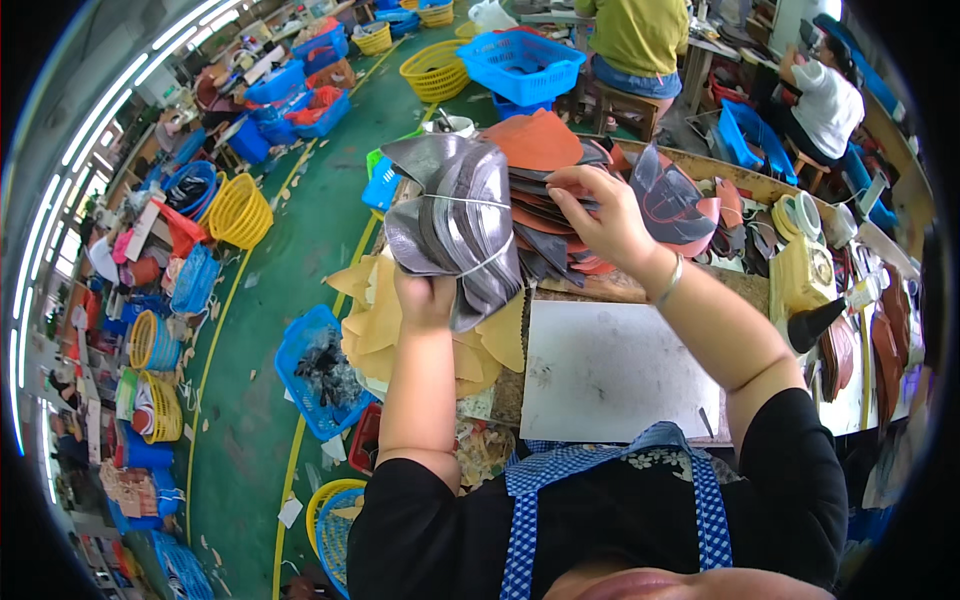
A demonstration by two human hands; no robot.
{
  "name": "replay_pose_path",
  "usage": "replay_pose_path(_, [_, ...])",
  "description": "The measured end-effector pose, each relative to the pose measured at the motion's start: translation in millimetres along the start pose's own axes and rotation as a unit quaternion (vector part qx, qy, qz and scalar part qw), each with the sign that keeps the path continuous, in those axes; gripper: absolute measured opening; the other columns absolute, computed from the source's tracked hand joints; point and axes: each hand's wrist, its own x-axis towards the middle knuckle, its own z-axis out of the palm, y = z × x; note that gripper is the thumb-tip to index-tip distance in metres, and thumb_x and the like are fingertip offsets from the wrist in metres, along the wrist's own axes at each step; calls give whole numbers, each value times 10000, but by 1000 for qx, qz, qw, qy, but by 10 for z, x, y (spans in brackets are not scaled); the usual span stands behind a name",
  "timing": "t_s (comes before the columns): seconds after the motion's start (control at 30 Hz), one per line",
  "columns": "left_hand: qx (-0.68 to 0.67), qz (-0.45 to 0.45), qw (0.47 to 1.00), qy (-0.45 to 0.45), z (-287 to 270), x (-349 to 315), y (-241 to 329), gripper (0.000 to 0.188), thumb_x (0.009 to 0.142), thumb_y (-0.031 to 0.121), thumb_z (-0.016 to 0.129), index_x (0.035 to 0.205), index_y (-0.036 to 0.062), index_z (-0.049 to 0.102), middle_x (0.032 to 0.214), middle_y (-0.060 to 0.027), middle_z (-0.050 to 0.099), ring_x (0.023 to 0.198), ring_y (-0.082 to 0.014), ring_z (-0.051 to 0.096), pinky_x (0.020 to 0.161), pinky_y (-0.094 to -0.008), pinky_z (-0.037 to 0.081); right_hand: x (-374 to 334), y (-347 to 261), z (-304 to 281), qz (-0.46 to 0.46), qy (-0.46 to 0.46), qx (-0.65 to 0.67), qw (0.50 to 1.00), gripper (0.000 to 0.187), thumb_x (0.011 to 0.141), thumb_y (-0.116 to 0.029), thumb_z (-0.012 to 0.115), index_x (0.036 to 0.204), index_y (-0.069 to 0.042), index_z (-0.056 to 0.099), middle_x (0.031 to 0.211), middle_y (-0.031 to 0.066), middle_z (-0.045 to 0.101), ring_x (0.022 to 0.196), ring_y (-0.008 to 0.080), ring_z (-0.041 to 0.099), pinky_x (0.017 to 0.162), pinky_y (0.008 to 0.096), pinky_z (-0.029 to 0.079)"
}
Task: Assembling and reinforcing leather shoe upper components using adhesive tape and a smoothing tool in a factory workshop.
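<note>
A banded silver-grey bundle [460,230] was gripped in the left hand [425,297] above the left edge of the bench [745,287]. The right hand [605,215], fingers half curled, was at the dark stack [545,212] near the far edge; whether they pinched anything, I couldn't tell. A white board [620,370] lay nearer.

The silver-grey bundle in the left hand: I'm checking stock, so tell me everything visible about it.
The silver-grey bundle is a stack of many thin, curved pieces, glossy and leather-like, bound by two pale bands. Its edges fan unevenly at the left. The left hand grips its near side, holding it beside stacked dark and red pieces; whether it touches them is unclear.
</note>
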Motion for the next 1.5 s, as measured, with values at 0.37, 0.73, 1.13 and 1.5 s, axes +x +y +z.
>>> replay_pose_path(0.37, [-545, -346, 762, -54, 335, -592, 1151, 556, 796, 227, 648, 1254, -25, 459, 1192, -143, 570, 1079, -245, 570, 961, -379, 438, -857, -866, -269, -18, 53, 40, 998, 228, 658, -58, 735, 859, -52, 627, 845, 78, 559, 765, 288, 578, 685, 369, 486])
replay_pose_path(0.73, [-222, -377, 869, -229, 645, -569, 1436, 457, 711, 26, 763, 1081, -5, 497, 966, -63, 625, 849, -136, 615, 785, -272, 493, -1733, -917, -549, 154, 24, 191, 969, 114, 794, 11, 614, 857, -17, 523, 825, 108, 556, 777, 268, 566, 710, 347, 476])
replay_pose_path(1.13, [-221, -199, 756, -584, 691, -410, 1509, 482, 653, 54, 742, 1091, 10, 545, 956, -71, 667, 886, -132, 618, 797, -281, 484, -2030, -704, -1442, 434, -14, 504, 747, 179, 880, -168, 638, 813, -3, 642, 625, -10, 563, 543, 55, 451, 517, 227, 370])
replay_pose_path(1.5, [-372, -406, 835, 8, 1033, -296, 1113, 380, 775, -68, 657, 1135, -31, 542, 1078, -118, 625, 948, -210, 616, 862, -336, 494, -2510, -828, -929, 177, -240, 335, 894, 119, 846, -156, 653, 893, -52, 685, 801, 94, 679, 733, 187, 645, 678, 311, 500])
